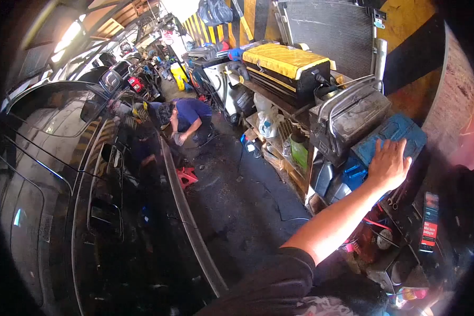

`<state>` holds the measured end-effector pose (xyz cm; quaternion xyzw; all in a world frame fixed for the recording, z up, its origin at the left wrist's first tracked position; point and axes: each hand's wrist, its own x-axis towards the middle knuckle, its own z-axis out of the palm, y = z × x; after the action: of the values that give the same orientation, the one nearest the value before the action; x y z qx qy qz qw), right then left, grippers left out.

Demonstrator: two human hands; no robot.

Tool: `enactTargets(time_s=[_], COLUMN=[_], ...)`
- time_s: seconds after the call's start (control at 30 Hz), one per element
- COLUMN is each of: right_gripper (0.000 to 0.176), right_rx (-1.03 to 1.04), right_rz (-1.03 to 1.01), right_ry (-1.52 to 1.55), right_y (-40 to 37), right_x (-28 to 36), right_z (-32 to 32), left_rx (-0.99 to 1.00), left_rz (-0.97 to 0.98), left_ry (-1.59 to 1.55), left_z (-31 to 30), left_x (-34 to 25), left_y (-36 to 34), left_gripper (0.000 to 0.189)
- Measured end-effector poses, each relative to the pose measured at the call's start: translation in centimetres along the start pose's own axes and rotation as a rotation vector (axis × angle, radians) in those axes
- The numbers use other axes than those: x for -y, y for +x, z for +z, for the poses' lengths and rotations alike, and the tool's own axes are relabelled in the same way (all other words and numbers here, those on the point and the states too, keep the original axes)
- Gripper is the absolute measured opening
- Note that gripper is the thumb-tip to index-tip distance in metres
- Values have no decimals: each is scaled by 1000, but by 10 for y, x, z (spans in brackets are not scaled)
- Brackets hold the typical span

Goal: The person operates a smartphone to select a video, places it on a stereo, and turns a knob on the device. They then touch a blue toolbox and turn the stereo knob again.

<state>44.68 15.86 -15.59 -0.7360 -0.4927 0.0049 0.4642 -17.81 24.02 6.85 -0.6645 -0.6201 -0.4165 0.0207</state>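
My left hand (388,167) reaches across to the right, palm down, with its fingers spread over a blue plastic case (413,131). The fingers appear to rest on the lid, and nothing is gripped. Beside the case stands a worn grey metal toolbox (347,113) with tubular handles. Blue parts of what may be a tool (354,176) lie just under my wrist. A phone (430,221) with a lit screen is below and right of the hand. My right hand is not in view.
A dark car (47,200) fills the left side. Another person (192,116) crouches by it, near a red jack stand (186,177). A yellow-lidded toolbox (287,58) sits on a cluttered wooden shelf (284,168). A cable (279,210) trails along the dark floor.
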Motion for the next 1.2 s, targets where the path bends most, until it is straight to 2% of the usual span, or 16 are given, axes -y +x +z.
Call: enactTargets(time_s=[0.63,0.73,0.8,0.93,1.2], right_gripper=[16,15,14,20,36], right_rx=[-30,-52,-106,-36,-2], right_rz=[-75,-155,-301,-76,52], right_ry=[8,-2,-32,11,27], right_y=[8,10,10,6,-5], right_x=[-15,-27,-28,-24,-10], right_z=[0,1,4,-2,-10], left_rx=[14,9,0,5,-22], left_rz=[-12,-7,-5,-3,3], left_ry=[-23,-16,-14,-20,-5], left_z=[-1,-1,1,2,4], left_x=[0,0,0,1,2], left_y=[1,0,1,1,0], left_gripper=[56,56,55,55,55])
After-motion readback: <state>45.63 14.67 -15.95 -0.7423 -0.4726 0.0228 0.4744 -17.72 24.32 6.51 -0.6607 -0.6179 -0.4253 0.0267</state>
